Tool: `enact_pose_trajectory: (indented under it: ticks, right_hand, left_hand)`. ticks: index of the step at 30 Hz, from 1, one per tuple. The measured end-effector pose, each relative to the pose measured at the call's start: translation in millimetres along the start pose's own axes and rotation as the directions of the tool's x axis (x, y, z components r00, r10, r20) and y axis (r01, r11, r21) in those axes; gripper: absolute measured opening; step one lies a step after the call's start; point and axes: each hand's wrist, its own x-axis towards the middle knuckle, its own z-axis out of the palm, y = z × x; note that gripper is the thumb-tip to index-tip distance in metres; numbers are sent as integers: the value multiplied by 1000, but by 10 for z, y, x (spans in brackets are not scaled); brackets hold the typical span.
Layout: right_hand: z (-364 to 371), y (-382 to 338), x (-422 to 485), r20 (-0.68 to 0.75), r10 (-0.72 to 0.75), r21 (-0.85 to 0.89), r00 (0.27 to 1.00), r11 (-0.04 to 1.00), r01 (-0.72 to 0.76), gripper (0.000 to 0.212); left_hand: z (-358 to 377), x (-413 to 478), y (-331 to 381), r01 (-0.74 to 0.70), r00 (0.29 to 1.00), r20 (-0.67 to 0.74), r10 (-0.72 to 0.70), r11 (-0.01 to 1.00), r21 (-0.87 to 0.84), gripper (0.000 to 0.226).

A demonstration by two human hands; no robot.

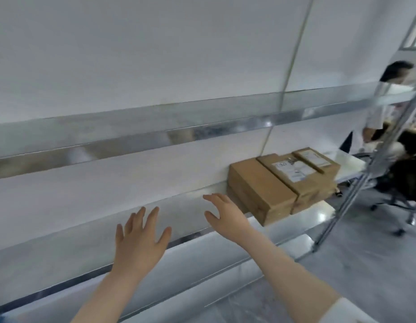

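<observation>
Both my hands reach out over a metal shelf (85,241) that runs along a white wall. My left hand (139,238) hovers with its fingers spread and holds nothing. My right hand (225,215) is stretched forward with straight, spread fingers, also with nothing in it. Brown cardboard boxes (281,185) are stacked on the shelf just right of my right hand, a short gap away. The top boxes carry white labels.
A second metal shelf (155,131) runs above the first. A slanted metal upright (365,173) stands at the shelf's right end. Beyond it a person (389,108) sits at a white table, with a wheeled office chair (402,201) on the grey floor.
</observation>
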Motion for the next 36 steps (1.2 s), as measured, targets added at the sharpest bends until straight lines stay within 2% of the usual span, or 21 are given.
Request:
enact_pose_trajectory:
  ticks: [3, 8, 11, 17, 25, 28, 31, 36]
  right_hand:
    - [-484, 553, -111, -48, 92, -51, 995, 994, -94, 48]
    - [-1081, 1357, -37, -92, 179, -74, 979, 980, -186, 49]
    - [-1285, 1807, 155, -65, 170, -46, 983, 984, -173, 50]
    - [-1353, 2467, 623, 26, 91, -31, 996, 995, -90, 48]
    - [-1220, 2661, 1087, 103, -47, -68, 994, 996, 54, 52]
    - [-1146, 2681, 1189, 109, -44, -80, 993, 995, 53, 54]
    - [-1101, 2699, 1266, 96, -7, -20, 995, 1000, 9, 54]
    - [-918, 2703, 1233, 185, -45, 60, 982, 998, 34, 48]
  left_hand:
    - [233, 183, 610, -92, 995, 26, 92, 995, -26, 64]
    - [613, 529, 1454, -151, 986, 63, 153, 988, -36, 64]
    - [868, 754, 1855, -146, 988, 45, 148, 988, -44, 64]
    - [1350, 1208, 2446, -41, 995, 88, 45, 998, -50, 63]
    - [1728, 1591, 2591, 33, 992, 120, -25, 997, -70, 60]
    - [1809, 1686, 2579, 35, 990, 139, -24, 996, -77, 59]
    - [1844, 1746, 2548, 46, 988, 150, -34, 996, -80, 59]
    - [1857, 1717, 2376, 93, 991, 112, -74, 981, -171, 55]
